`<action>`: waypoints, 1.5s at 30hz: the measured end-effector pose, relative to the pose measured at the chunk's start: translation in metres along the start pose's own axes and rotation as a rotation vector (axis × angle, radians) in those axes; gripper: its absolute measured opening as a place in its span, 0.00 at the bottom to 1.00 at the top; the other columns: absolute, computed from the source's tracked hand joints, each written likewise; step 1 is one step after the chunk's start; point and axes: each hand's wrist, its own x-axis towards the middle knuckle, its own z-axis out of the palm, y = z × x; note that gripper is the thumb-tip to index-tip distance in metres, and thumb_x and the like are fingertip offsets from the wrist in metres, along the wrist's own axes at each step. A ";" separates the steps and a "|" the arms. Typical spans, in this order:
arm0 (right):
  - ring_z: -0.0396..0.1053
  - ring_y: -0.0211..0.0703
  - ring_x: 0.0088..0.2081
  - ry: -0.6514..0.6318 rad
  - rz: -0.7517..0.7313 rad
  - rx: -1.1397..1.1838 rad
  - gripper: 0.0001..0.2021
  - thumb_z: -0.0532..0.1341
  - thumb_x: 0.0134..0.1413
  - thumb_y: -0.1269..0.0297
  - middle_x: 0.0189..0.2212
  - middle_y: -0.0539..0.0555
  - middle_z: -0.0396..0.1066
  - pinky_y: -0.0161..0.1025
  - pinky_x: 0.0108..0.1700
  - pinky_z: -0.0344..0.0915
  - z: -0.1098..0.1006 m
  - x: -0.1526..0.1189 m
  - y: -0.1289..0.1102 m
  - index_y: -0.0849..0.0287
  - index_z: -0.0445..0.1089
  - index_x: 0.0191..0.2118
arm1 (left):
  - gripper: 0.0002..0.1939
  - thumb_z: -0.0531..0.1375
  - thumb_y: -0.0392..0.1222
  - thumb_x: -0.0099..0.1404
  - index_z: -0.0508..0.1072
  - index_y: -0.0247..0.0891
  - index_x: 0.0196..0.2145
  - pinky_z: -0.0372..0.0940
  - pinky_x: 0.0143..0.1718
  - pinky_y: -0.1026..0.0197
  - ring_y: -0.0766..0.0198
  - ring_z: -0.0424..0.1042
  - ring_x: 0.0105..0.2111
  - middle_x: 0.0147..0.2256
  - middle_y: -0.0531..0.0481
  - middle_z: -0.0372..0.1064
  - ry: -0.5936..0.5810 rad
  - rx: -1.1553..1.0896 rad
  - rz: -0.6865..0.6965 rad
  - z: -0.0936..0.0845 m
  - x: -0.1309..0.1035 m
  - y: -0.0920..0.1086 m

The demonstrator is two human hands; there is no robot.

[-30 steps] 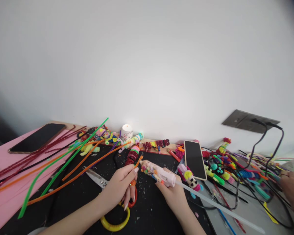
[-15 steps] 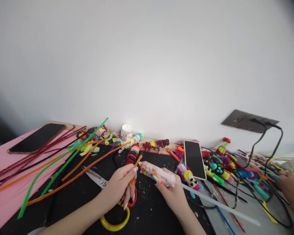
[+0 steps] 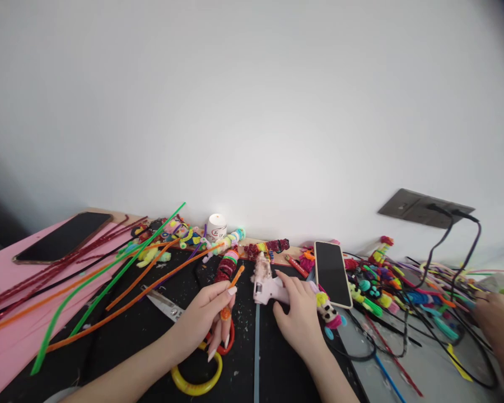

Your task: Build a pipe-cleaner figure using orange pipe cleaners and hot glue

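My left hand (image 3: 214,310) is closed, its thumb and fingers pinching a short orange pipe cleaner piece (image 3: 237,275) whose tip points up to the right. Under that hand lie large scissors (image 3: 196,386) with a yellow and a red handle, blades toward the upper left. My right hand (image 3: 298,308) grips the handle of a pale pink hot glue gun (image 3: 271,289) lying low over the black mat, its stained nozzle end toward the wall. A long translucent glue stick (image 3: 257,352) runs from its back toward me. The handle's end is hidden by my right hand.
Green pipe cleaners (image 3: 109,302) and orange ones stretch across the left side. Small pipe-cleaner figures, a paper cup (image 3: 217,226) and a phone (image 3: 332,274) stand or lie along the wall. At right, another person's hand (image 3: 493,313) is near black cables (image 3: 434,257) plugged into a socket.
My right hand has turned the glue gun from lying slantwise near my left hand to pointing at the wall, shifting it slightly right. My left hand stays nearly still.
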 end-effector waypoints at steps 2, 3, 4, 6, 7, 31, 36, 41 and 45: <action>0.62 0.59 0.50 0.044 -0.045 0.055 0.25 0.57 0.45 0.74 0.46 0.60 0.67 0.59 0.53 0.55 -0.001 -0.001 -0.002 0.59 0.68 0.52 | 0.18 0.53 0.54 0.64 0.58 0.39 0.25 0.47 0.04 0.75 0.71 0.57 0.04 0.12 0.52 0.69 -0.089 -0.047 -0.040 0.000 -0.001 0.002; 0.61 0.58 0.51 0.067 -0.066 0.122 0.22 0.57 0.47 0.73 0.47 0.60 0.66 0.58 0.54 0.55 -0.002 -0.002 -0.004 0.58 0.68 0.51 | 0.17 0.54 0.54 0.64 0.59 0.39 0.25 0.47 0.04 0.75 0.71 0.57 0.04 0.12 0.52 0.69 -0.140 -0.075 -0.068 0.001 -0.002 0.002; 0.61 0.56 0.51 0.079 -0.082 0.216 0.20 0.57 0.50 0.72 0.47 0.59 0.66 0.56 0.53 0.56 -0.003 -0.002 -0.007 0.57 0.69 0.50 | 0.17 0.54 0.53 0.64 0.59 0.39 0.25 0.48 0.04 0.74 0.71 0.57 0.04 0.12 0.52 0.69 -0.192 -0.103 -0.098 0.001 -0.003 0.003; 0.65 0.51 0.47 0.047 -0.100 0.448 0.14 0.56 0.55 0.70 0.44 0.58 0.67 0.49 0.49 0.62 -0.005 -0.003 -0.012 0.55 0.72 0.46 | 0.15 0.54 0.51 0.64 0.61 0.39 0.25 0.47 0.03 0.74 0.71 0.56 0.03 0.12 0.52 0.69 -0.292 -0.154 -0.163 0.001 -0.004 0.003; 0.67 0.48 0.44 0.007 -0.097 0.562 0.12 0.56 0.57 0.69 0.41 0.56 0.68 0.45 0.45 0.64 -0.006 -0.004 -0.014 0.54 0.73 0.44 | 0.15 0.53 0.50 0.64 0.61 0.38 0.26 0.46 0.02 0.74 0.71 0.56 0.03 0.12 0.52 0.69 -0.338 -0.174 -0.193 0.000 -0.004 0.003; 0.57 0.32 0.22 -0.303 0.215 1.113 0.07 0.64 0.51 0.63 0.33 0.53 0.71 0.30 0.21 0.51 -0.002 -0.007 -0.028 0.53 0.80 0.36 | 0.13 0.51 0.46 0.65 0.65 0.37 0.27 0.44 0.02 0.73 0.71 0.53 0.03 0.11 0.52 0.68 -0.413 -0.231 -0.361 -0.005 -0.005 0.001; 0.57 0.32 0.22 -0.297 0.228 1.101 0.07 0.63 0.52 0.63 0.33 0.52 0.71 0.30 0.21 0.51 0.000 -0.008 -0.028 0.53 0.79 0.36 | 0.14 0.50 0.44 0.66 0.66 0.36 0.27 0.43 0.02 0.73 0.71 0.53 0.03 0.11 0.51 0.68 -0.414 -0.237 -0.346 -0.006 -0.005 0.000; 0.57 0.32 0.21 -0.290 0.235 1.118 0.06 0.64 0.52 0.63 0.30 0.51 0.70 0.30 0.20 0.51 0.000 -0.009 -0.028 0.55 0.79 0.33 | 0.13 0.50 0.45 0.66 0.66 0.36 0.27 0.43 0.02 0.73 0.71 0.53 0.03 0.12 0.51 0.69 -0.428 -0.241 -0.341 -0.005 -0.006 0.000; 0.57 0.32 0.20 -0.279 0.256 1.108 0.07 0.64 0.52 0.62 0.29 0.52 0.69 0.31 0.20 0.51 -0.001 -0.007 -0.028 0.57 0.79 0.31 | 0.13 0.51 0.45 0.66 0.66 0.36 0.27 0.44 0.02 0.74 0.71 0.54 0.03 0.12 0.51 0.69 -0.432 -0.245 -0.363 -0.005 -0.006 0.002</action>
